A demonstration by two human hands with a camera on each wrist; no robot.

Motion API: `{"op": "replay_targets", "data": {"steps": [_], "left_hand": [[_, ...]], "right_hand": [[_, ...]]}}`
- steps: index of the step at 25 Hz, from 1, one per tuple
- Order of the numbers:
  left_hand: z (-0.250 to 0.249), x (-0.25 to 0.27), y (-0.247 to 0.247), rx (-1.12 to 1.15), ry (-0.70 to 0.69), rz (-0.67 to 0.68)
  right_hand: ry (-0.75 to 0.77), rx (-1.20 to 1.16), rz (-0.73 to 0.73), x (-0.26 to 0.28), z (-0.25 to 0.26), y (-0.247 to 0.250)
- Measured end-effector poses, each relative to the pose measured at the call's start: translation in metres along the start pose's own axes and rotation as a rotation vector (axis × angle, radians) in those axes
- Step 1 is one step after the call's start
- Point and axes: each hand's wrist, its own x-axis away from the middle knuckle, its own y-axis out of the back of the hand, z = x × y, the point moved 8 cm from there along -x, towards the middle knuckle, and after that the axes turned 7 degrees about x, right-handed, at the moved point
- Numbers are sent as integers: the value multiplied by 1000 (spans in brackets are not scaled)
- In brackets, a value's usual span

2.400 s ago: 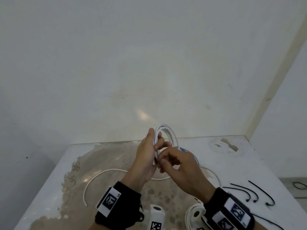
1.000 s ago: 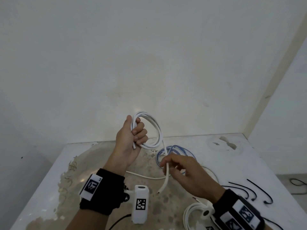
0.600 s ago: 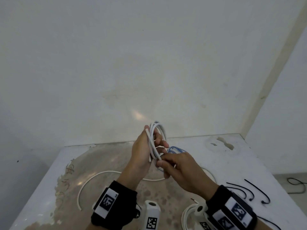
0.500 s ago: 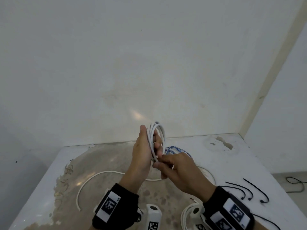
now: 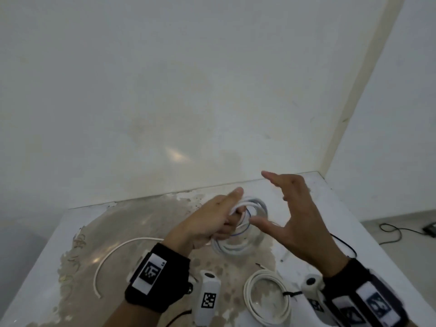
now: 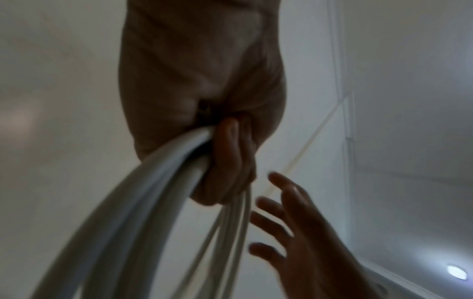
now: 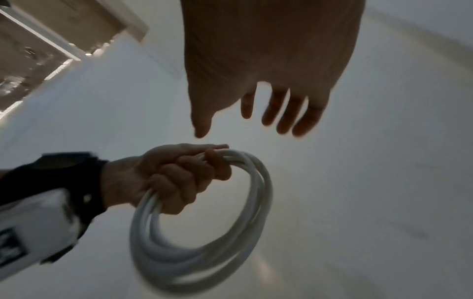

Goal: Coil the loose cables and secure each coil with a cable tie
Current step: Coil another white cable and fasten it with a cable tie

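My left hand [image 5: 225,219] grips a white cable coil [image 5: 236,246] of several loops, held above the stained white table [image 5: 132,223]. In the right wrist view, the left hand [image 7: 194,168] has its fingers curled round the coil [image 7: 204,252], which hangs below it. In the left wrist view, the loops [image 6: 158,182] run out from under the curled fingers [image 6: 230,157]. My right hand [image 5: 264,197] is just right of the coil with fingers spread, touching nothing. It also looks empty in the right wrist view [image 7: 238,129]. A thin blue wire [image 5: 245,228] shows behind the coil.
A second white coil [image 5: 266,300], bound with a black cable tie [image 5: 291,293], lies on the near part of the table. A loose curved white cable [image 5: 113,256] lies at the left. A black cable tie [image 5: 344,244] shows right of my right wrist. The wall stands just behind the table.
My right hand has let go of the cable, opened and moved off to the right. My left hand keeps the coil and has tipped it lower, toward the table.
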Motion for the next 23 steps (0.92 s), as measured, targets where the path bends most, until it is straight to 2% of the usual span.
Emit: {"op": "replay_targets", "data": {"steps": [2, 3, 5, 8, 11, 14, 17, 20, 23], "left_hand": [[19, -5, -32, 2, 101, 126], [26, -10, -44, 7, 120, 134], [37, -24, -51, -31, 82, 54], [50, -36, -52, -208, -65, -79], [70, -40, -56, -216, -80, -150], [84, -45, -60, -238, -35, -191], [93, -44, -71, -248, 2, -176], [98, -42, -82, -189, 66, -159], [98, -40, -82, -104, 128, -147]], "right_hand": [[-150, -347, 243, 9, -20, -21], [-218, -490, 267, 16, -28, -29], [-335, -526, 170, 27, -46, -30], [-538, -541, 15, 51, -79, -24], [-658, -649, 33, 75, -94, -35], [-566, -495, 102, 89, -91, -36], [-364, -277, 65, 85, -87, -17], [-169, -127, 105, 76, -73, -14], [-78, -103, 135, 73, -67, -17]]}}
